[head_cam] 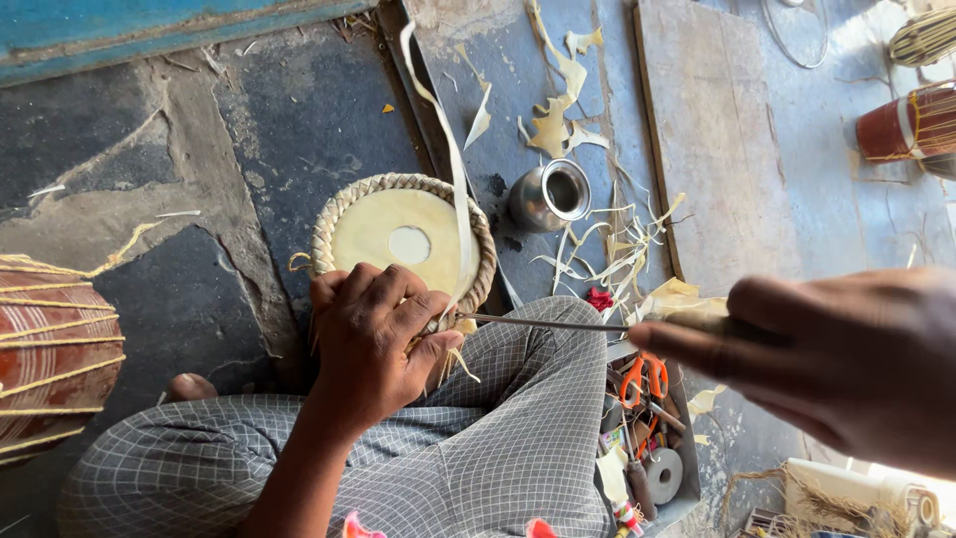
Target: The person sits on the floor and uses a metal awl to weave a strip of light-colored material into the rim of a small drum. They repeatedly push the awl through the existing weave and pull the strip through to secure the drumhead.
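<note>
A round pale drum head [398, 234] with a braided rim rests on my knee. My left hand [378, 344] grips its near edge, fingers curled over the braid. A long pale leather strip [460, 189] runs up from the rim past my fingers. My right hand [846, 364] is close to the camera and holds the handle of a long thin metal awl [543, 323]. The awl's tip reaches the braided rim beside my left thumb.
A small steel pot [551, 194] stands on the floor among leather scraps [558, 110]. A tray of tools with orange scissors [644, 379] lies by my right leg. A red laced drum [50, 354] is at left, another drum [911, 122] at top right, a wooden board [717, 139] beyond.
</note>
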